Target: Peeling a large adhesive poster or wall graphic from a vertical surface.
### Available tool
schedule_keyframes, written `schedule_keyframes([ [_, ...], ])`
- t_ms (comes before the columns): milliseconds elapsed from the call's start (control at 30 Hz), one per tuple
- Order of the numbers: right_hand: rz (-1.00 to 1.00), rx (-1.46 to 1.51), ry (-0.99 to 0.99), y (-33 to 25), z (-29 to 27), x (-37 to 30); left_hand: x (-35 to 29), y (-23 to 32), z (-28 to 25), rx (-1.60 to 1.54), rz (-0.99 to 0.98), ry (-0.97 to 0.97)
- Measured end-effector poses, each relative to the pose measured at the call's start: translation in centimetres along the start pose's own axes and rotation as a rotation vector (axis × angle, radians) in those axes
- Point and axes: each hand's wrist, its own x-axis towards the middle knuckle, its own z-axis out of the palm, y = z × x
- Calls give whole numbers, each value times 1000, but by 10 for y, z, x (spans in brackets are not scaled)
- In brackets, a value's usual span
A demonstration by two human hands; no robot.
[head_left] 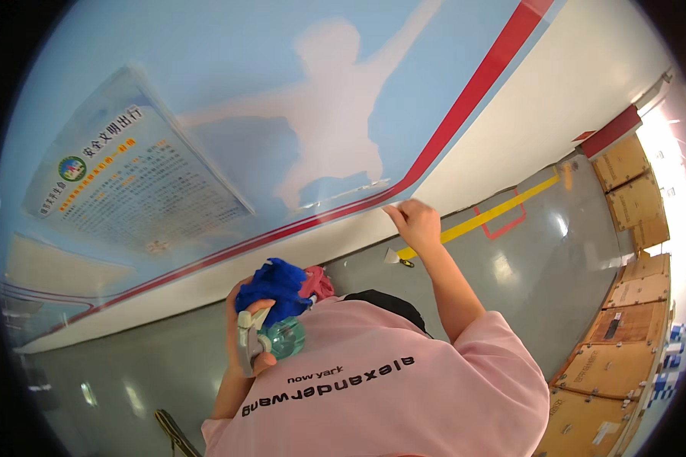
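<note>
My left hand [233, 306] is closed around a spray bottle [285, 338] with a clear green body and a grey-white trigger head. In the same hand a bunched blue cloth [273, 291] and a pink cloth [317, 282] are pressed together. My right hand [420, 224] is raised at the lower red border of a light blue wall poster [229, 145]. Its fingers are curled in and the thumb points toward the wall; whether anything small is pinched there is hidden. Just above the border runs a whitish torn or residue strip [343, 193].
A scraper [399, 259] with a black and yellow handle lies on the grey floor by a yellow line [503, 210]. Stacked brown crates [598, 365] line the right side. A dark strap-like object [174, 433] is at the lower left. A printed notice [141, 171] hangs on the wall.
</note>
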Motion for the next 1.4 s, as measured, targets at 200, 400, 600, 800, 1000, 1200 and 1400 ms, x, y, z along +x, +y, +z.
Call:
schedule_keyframes([
  [200,-263,176,455,-90,-42,105,-12,6,27,115,-86,-212],
  [400,-221,123,339,-85,-39,117,-40,2,35,144,-103,32],
  [600,-300,198,79,-16,-21,50,-56,1,24,168,-352,173],
  [800,-88,133,-621,3,1,-21,-40,7,33,181,-147,110],
  [1000,71,606,-755,-45,46,-18,-33,4,26,186,-129,58],
  [1200,595,1205,-833,-100,76,10,-41,1,8,190,-132,57],
  [1400,584,1045,-675,-110,97,18,-52,-11,-26,117,-187,57],
])
